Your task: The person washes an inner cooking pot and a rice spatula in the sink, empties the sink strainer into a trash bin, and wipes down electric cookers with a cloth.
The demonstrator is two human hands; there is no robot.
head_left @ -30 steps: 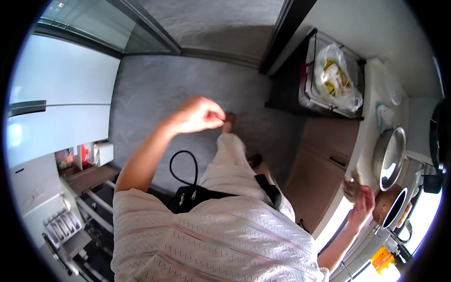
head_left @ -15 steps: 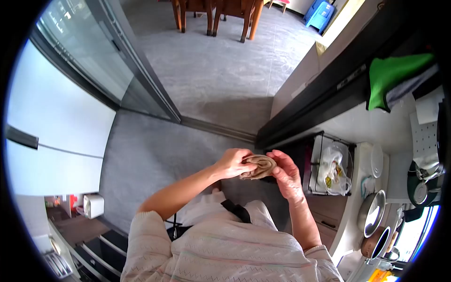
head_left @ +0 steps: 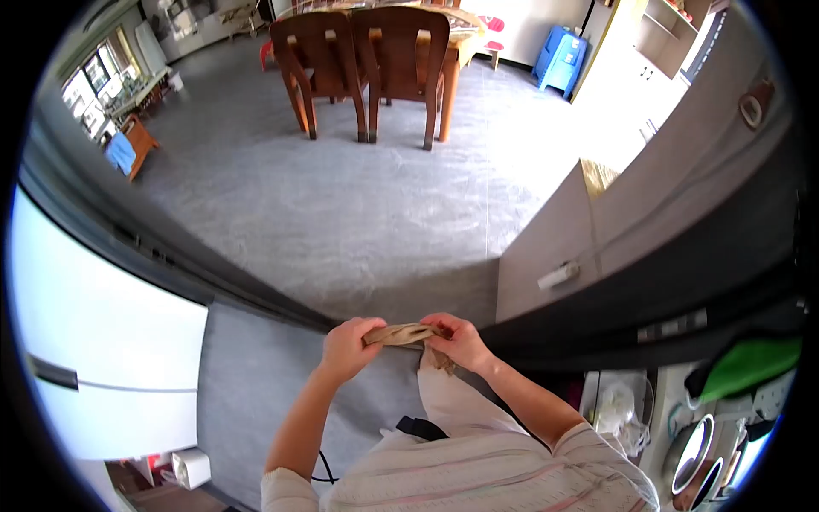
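A beige-brown cloth [head_left: 397, 334] is stretched in a loose, twisted strip between my two hands, in front of my body at the doorway. At its left end, my left hand [head_left: 347, 350] is closed with the thumb along the top. My right hand [head_left: 461, 345] pinches the other end, and a bit of the cloth hangs below its fingers. Some of the fingers of both hands are hidden behind the cloth.
A dark door frame [head_left: 256, 303] crosses ahead of me. Beyond it stand wooden chairs [head_left: 401, 64] at a table and blue stacked stools [head_left: 560, 60]. At right are a grey cabinet [head_left: 546, 230], a green cloth [head_left: 751, 369] and a metal pan [head_left: 689, 452]. A white cabinet [head_left: 119, 341] is at left.
The cloth, bunched into a roll before, is now drawn out lengthwise between my hands. My view has moved forward to the doorway and shows more of the room beyond.
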